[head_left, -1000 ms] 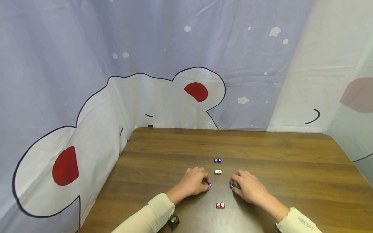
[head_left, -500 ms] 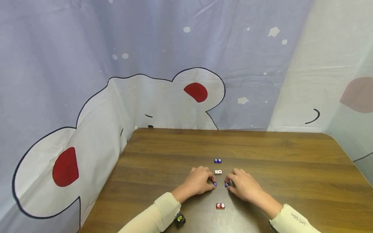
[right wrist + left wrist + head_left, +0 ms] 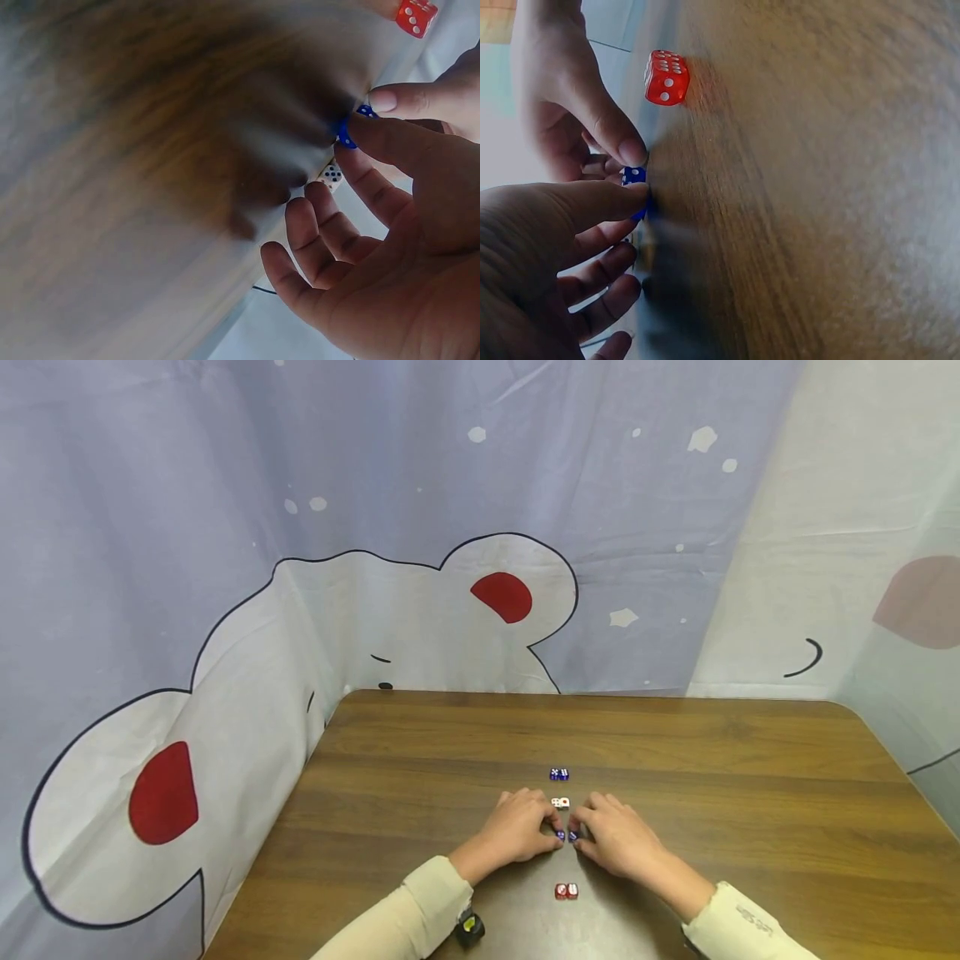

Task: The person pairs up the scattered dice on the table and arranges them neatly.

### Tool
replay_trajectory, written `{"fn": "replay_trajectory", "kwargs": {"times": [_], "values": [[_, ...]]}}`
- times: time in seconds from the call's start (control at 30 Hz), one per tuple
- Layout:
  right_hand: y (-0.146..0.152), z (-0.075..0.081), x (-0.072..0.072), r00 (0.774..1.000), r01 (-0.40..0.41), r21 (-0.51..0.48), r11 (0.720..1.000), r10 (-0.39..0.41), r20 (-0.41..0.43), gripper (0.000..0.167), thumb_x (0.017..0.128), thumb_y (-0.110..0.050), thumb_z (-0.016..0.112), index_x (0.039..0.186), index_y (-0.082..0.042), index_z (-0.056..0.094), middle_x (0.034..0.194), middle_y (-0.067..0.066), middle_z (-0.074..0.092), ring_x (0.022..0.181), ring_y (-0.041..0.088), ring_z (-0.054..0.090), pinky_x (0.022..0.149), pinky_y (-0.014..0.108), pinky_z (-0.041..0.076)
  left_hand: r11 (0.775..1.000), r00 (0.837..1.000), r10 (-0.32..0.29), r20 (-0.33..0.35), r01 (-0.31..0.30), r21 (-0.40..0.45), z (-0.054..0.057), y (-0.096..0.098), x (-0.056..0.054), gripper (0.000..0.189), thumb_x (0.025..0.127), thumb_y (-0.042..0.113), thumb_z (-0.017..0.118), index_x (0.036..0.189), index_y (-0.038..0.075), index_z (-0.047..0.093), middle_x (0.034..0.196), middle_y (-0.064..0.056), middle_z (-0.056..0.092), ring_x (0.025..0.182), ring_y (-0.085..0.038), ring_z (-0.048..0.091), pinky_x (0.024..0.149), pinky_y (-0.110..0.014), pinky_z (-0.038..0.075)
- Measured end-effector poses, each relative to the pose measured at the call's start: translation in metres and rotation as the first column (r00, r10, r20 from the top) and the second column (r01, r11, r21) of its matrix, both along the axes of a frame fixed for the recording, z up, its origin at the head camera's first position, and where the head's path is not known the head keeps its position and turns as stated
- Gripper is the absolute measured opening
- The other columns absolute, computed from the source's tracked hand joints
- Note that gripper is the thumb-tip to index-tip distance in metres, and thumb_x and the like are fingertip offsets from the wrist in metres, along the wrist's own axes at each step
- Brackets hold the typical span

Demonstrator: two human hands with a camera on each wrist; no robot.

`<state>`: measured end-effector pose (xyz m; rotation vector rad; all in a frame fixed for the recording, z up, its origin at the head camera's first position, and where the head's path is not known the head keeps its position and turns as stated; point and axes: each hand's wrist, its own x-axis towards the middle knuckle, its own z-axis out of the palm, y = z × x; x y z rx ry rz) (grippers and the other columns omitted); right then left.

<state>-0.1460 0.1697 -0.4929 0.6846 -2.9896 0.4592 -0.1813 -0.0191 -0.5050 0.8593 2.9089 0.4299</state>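
Note:
My left hand [image 3: 521, 827] pinches a small blue die [image 3: 560, 836] between thumb and forefinger, low at the tabletop. Facing it, my right hand [image 3: 617, 837] pinches another blue die [image 3: 573, 837] the same way. A narrow gap shows between the two dice in the head view. In the right wrist view, the blue die [image 3: 345, 133] is partly covered by my right thumb. Just beyond the fingertips sits a pair of white dice [image 3: 560, 803] side by side. Nearer to me lies a pair of red dice [image 3: 567, 892], also side by side.
Farther back on the brown wooden table [image 3: 675, 760] is another pair of blue dice [image 3: 559, 774], in line with the white and red pairs. A printed curtain [image 3: 390, 618] hangs behind the table and along its left side.
Both hands have moved toward each other, my left to the right and my right to the left. The two pinched blue dice are now much closer together. The other dice stay put.

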Motion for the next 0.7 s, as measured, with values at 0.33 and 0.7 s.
{"fn": "replay_trajectory", "kwargs": {"times": [0.33, 0.7], "values": [[0.001, 0.001, 0.000, 0.998, -0.045, -0.006, 0.999, 0.045, -0.039, 0.020, 0.078, -0.022, 0.084, 0.089, -0.020, 0.068, 0.094, -0.004, 0.057, 0.089, 0.019, 0.056, 0.074, 0.041, 0.048, 1.000, 1.000, -0.015, 0.009, 0.015, 0.000, 0.002, 0.001, 0.000, 0.018, 0.079, 0.042, 0.084, 0.088, 0.030, 0.074, 0.097, 0.016, 0.066, 0.095, -0.008, 0.057, 0.084, -0.032, 0.040], [0.011, 0.010, -0.023, 0.998, 0.018, -0.073, 0.997, -0.013, 0.067, 0.025, 0.085, -0.022, 0.081, 0.106, -0.014, 0.071, 0.089, 0.000, 0.055, 0.077, 0.016, 0.051, 0.071, 0.040, 0.047, 0.995, 0.997, 0.038, 0.069, -0.044, 0.088, 0.016, -0.013, -0.028, 0.020, 0.084, 0.040, 0.082, 0.098, 0.027, 0.075, 0.101, 0.012, 0.064, 0.099, -0.010, 0.058, 0.083, -0.033, 0.037]]}}
